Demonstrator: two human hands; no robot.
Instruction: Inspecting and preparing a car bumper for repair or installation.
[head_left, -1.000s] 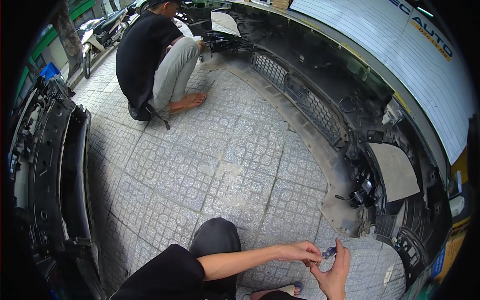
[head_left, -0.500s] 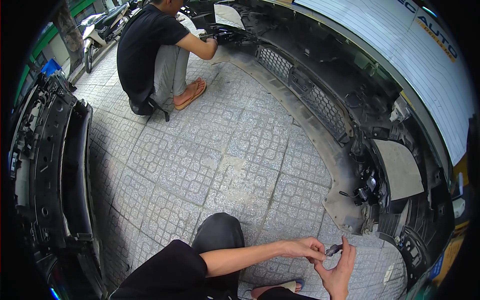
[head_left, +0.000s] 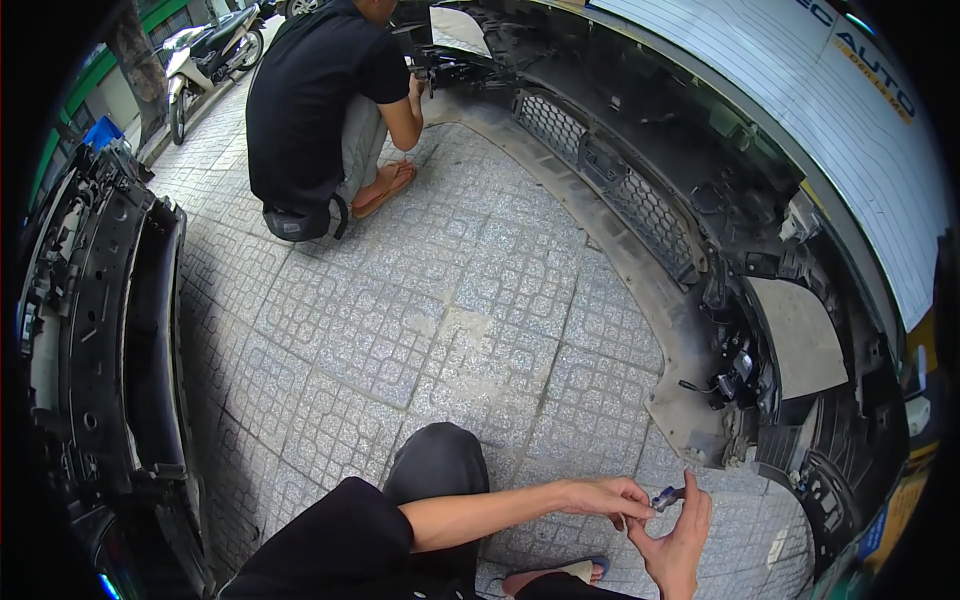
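A small dark grey part with a bluish tint (head_left: 664, 497) is held between my two hands at the lower right; it is too small to name. My left hand (head_left: 606, 497) reaches across from the left, its thumb and fingers pinched at the part's near end. With the index finger raised and the thumb below, my right hand (head_left: 672, 545) grips the part's other side. Just beyond my hands lies the end of a large black bumper (head_left: 620, 235), dusty along its edge, with honeycomb grille sections and loose wiring.
A co-worker in a black shirt (head_left: 315, 105) squats at the bumper's far end. Upright car body parts (head_left: 100, 330) stand along the left. Motorbikes (head_left: 205, 60) are parked behind. A white shutter-like panel (head_left: 780, 90) borders the right. Patterned paving (head_left: 400, 320) lies between.
The co-worker has shifted right and turned more toward the bumper, arm drawn in and raised. My hands stay in place, with the small part turned slightly between the fingers.
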